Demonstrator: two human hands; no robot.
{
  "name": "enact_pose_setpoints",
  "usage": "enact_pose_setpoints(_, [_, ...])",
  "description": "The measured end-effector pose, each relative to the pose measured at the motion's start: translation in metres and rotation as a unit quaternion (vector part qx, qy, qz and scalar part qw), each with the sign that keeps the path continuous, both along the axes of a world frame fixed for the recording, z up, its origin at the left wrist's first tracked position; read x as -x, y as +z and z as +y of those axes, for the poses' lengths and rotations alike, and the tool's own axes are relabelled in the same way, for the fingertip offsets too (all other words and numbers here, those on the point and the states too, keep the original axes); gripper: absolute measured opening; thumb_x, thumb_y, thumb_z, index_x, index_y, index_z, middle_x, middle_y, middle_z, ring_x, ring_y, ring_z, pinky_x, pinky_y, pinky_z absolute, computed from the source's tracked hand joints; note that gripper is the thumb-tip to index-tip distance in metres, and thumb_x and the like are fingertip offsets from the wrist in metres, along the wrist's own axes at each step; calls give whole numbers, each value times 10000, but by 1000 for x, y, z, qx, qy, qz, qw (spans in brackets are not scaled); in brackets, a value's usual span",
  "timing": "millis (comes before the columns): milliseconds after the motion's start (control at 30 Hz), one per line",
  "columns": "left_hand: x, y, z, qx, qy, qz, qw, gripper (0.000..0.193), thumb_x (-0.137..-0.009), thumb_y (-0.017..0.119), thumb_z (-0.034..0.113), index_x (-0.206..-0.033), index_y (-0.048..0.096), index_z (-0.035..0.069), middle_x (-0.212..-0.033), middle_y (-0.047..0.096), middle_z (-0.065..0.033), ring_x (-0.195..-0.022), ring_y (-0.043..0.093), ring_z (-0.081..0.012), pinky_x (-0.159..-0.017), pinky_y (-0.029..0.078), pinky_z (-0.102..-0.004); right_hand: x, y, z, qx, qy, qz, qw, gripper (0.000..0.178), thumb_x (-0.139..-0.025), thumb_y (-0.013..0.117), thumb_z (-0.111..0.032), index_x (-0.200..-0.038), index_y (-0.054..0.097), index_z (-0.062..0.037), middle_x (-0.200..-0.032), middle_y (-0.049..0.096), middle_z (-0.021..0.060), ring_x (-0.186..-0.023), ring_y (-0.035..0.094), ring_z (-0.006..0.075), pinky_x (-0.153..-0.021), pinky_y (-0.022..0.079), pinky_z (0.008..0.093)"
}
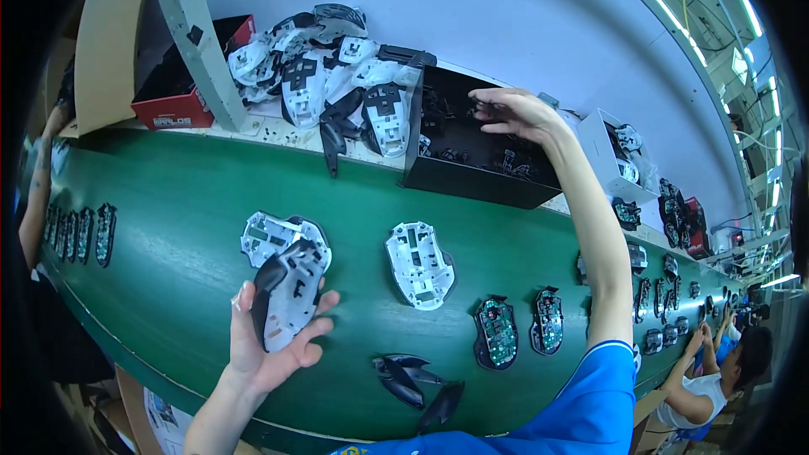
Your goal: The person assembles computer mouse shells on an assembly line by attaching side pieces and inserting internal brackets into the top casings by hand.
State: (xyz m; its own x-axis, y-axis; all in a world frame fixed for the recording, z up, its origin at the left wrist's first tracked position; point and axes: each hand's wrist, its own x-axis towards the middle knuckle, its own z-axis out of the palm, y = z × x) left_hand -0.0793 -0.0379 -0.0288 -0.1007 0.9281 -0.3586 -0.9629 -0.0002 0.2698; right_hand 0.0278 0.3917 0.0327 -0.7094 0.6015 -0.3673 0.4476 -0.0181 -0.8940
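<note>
My left hand [274, 354] grips a computer mouse shell [295, 295], black on one side and light grey inside, tilted above the green bench. Behind it, another white mouse shell half [274, 236] is partly covered by the held piece. My right hand [518, 114] reaches over a black box [480, 191] with small dark parts inside; its fingers are spread, and I see nothing in them. Between my arms a white shell half [420, 265] lies with its inner side up. Closer to me rest several loose black side pieces [409, 381].
Two mouse bases with green circuit boards [495, 333] lie right of centre. A pile of shells [303, 88] fills the shelf behind the green bench [185, 202]. A red box [173, 105] and metal post [194, 42] stand left. Other people [716, 371] sit farther along.
</note>
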Motion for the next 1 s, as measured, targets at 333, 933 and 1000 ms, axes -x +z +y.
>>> enact_pose_setpoints(333, [-47,12,-2,7,-85,34,996,612,-913,295,582,-1276,446,112,-1053,596,-121,-843,637,-264,-530,541,-374,-57,8,-203,361,138,5,922,175,-890,591,-164,-969,496,-40,-879,558,40,-678,627,112,-461,586,264])
enact_pose_setpoints(933, [-90,48,-54,-10,-208,160,965,600,-877,386,573,-1198,462,72,-986,607,-115,-859,644,-215,-580,561,-330,-107,58,-322,-317,422,160,834,358,-710,672,-9,-1062,641,-64,-820,657,94,-792,604,227,-567,516,312])
enact_pose_setpoints(1000, [-90,52,-52,9,-206,199,958,587,-873,395,576,-1168,484,76,-973,612,-94,-865,616,-152,-575,538,-298,-106,60,-322,-346,454,167,804,371,-696,672,-12,-1061,643,-71,-787,657,78,-787,594,207,-534,505,310])
